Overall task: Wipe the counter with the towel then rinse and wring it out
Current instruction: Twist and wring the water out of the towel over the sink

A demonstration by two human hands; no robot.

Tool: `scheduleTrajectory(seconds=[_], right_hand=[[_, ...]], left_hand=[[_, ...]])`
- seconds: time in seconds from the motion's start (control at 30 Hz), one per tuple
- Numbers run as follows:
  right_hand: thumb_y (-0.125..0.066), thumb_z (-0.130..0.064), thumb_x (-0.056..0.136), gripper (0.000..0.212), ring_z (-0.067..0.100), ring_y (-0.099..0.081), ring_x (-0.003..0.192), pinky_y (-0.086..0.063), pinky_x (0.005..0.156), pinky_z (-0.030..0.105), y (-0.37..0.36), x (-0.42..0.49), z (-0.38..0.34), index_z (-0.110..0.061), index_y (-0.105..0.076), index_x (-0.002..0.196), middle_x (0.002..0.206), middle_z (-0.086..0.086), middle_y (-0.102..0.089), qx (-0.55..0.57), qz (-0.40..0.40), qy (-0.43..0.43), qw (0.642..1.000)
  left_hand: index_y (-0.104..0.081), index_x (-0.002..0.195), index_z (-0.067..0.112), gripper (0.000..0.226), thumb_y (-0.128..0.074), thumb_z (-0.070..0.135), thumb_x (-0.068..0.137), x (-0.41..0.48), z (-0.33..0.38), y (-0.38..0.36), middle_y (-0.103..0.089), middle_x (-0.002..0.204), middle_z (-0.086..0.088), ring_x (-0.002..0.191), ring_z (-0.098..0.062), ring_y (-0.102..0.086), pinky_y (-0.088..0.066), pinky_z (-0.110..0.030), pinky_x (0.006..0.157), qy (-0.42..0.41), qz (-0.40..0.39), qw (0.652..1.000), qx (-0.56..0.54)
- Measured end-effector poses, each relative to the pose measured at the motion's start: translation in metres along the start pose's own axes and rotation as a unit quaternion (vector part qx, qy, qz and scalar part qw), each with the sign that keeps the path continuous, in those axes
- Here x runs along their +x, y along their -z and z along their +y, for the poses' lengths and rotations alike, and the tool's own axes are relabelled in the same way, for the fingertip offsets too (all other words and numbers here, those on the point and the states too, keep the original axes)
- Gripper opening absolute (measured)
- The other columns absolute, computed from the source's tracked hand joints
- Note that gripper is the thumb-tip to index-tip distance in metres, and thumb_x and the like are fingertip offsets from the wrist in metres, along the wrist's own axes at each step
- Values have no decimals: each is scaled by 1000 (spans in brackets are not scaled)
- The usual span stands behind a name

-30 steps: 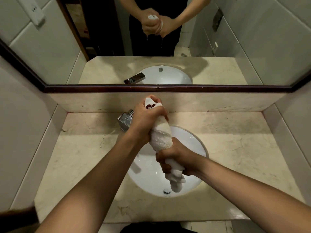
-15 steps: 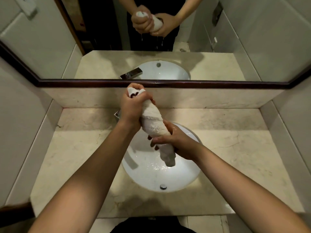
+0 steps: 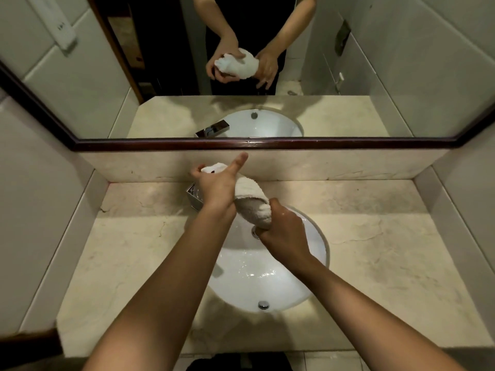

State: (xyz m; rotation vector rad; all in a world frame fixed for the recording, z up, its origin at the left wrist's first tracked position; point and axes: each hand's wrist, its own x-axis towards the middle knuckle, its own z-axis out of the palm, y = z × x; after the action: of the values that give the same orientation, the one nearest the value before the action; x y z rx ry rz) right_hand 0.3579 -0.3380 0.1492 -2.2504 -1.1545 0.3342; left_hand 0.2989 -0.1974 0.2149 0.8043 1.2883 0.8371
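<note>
The white towel (image 3: 250, 195), rolled into a thick bundle, is held over the back of the white sink basin (image 3: 270, 279). My left hand (image 3: 215, 184) holds its upper end, thumb sticking straight up and off the cloth; the mirror shows its fingers curled underneath. My right hand (image 3: 285, 230) grips the lower end, thumb lying over the cloth. Around the sink lies the beige marble counter (image 3: 380, 250), mottled with darker patches.
A chrome faucet (image 3: 193, 195) stands behind my left wrist. The basin is wet, its drain (image 3: 263, 304) at the front. A dark-framed mirror (image 3: 348, 76) runs along the back wall. Tiled side walls close in the counter on both sides.
The tightly twisted towel has loosened into a fatter roll. My left thumb has lifted off it. The tail that hung below my right hand no longer shows.
</note>
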Motion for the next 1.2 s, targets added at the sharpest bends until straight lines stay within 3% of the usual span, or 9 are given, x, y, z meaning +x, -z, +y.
scheduleTrajectory(seconds=[0.1,0.2,0.27,0.37,0.47,0.6,0.8,0.93,1.2], right_hand=[[-74,-18,78,40,35,-60,87,-48,64,40,-4,-5,1,-19,-50,110,98,5,-67,-4,5,17,1000],[-73,-16,76,39,29,-65,75,-47,62,35,4,-2,1,-27,-54,109,86,0,-71,62,-41,-9,997],[-73,-13,73,37,24,-65,64,-55,56,42,11,1,1,-30,-55,102,77,-3,-70,125,-91,-23,988],[-76,-9,77,38,29,-66,49,-56,44,50,22,3,-4,-24,-58,107,73,10,-71,223,-167,-54,959],[-83,-9,79,45,27,-59,46,-52,43,38,28,5,-13,-21,-60,115,68,11,-66,294,-244,-73,921],[-76,5,83,31,21,-49,43,-42,45,29,27,8,-19,-13,-57,100,57,3,-58,384,-294,-106,869],[-69,10,80,30,21,-44,41,-36,45,26,28,8,-22,-9,-49,92,54,8,-47,449,-350,-135,811],[-62,7,70,32,19,-41,36,-32,46,25,34,1,-27,-8,-50,95,54,8,-43,492,-391,-142,765],[-51,12,75,30,10,-44,35,-37,41,15,36,-5,-34,-8,-49,95,55,6,-46,589,-446,-136,661]], left_hand=[[-59,107,4,58,-98,20,66,2,0,0,-69,95,-11,83,-27,-72,-65,-46,78,25,-24,999,-35],[-55,86,7,24,-76,-5,81,1,-2,0,-57,69,-7,54,-17,-60,-52,-25,46,-6,-40,999,-21],[-50,82,12,28,-70,-8,84,1,-4,2,-52,67,-4,49,-12,-55,-46,-21,45,-21,-51,998,-22],[-46,86,17,35,-75,-3,86,3,-5,6,-58,68,-3,66,-21,-66,-53,-29,54,-26,-89,995,-36],[-49,90,17,31,-77,3,88,6,-1,11,-66,62,-4,62,-24,-67,-55,-35,57,-43,-111,992,-28],[-55,87,15,25,-74,-2,86,5,5,14,-62,61,-4,54,-21,-60,-54,-33,54,-72,-127,989,-14],[-51,77,16,32,-62,-12,86,-1,11,20,-56,57,0,50,-19,-57,-50,-28,51,-72,-182,978,-72],[-50,78,15,25,-63,-6,76,-9,16,24,-51,62,-5,53,-21,-56,-50,-29,52,-53,-250,961,-102],[-50,79,14,22,-56,-7,77,-23,28,22,-51,58,-5,52,-21,-57,-51,-30,54,-81,-309,940,-117]])
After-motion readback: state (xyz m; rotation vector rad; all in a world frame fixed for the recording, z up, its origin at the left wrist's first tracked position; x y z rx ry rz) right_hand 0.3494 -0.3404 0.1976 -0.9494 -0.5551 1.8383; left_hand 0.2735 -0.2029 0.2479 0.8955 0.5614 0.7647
